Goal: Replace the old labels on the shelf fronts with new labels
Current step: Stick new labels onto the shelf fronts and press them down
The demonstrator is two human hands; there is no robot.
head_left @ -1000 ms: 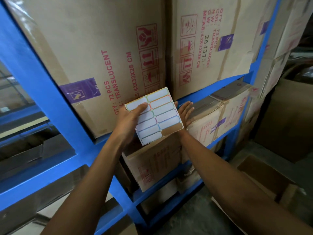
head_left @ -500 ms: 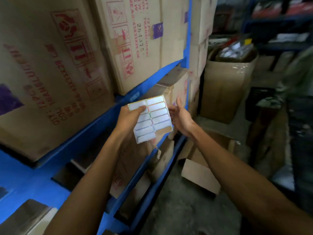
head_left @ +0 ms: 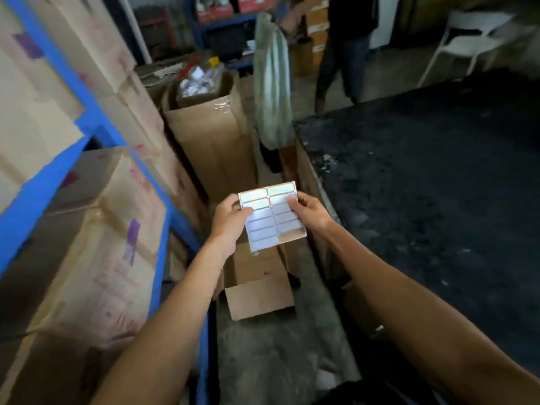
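Note:
A sheet of blank white labels with coloured borders point(head_left: 271, 217) is held up in the middle of the view, over the aisle floor. My left hand point(head_left: 229, 222) pinches its left edge, thumb on the front. My right hand point(head_left: 311, 211) grips its right edge, fingertips on the upper right labels. One spot at the sheet's lower right corner is bare brown backing. The blue shelf rack point(head_left: 49, 182) with its cardboard cartons point(head_left: 96, 258) runs along the left, apart from both hands. The picture is motion-blurred.
A flattened open carton point(head_left: 257, 290) lies on the grey floor below the sheet. A tall open box of white items point(head_left: 204, 124) stands ahead. A dark mound point(head_left: 438, 185) fills the right. Another person's legs point(head_left: 339, 62) and a white chair point(head_left: 467, 39) are at the back.
The view has swung right, away from the shelf fronts toward the aisle. The sheet has come away from the rack, and my right hand has moved from behind it onto its right edge.

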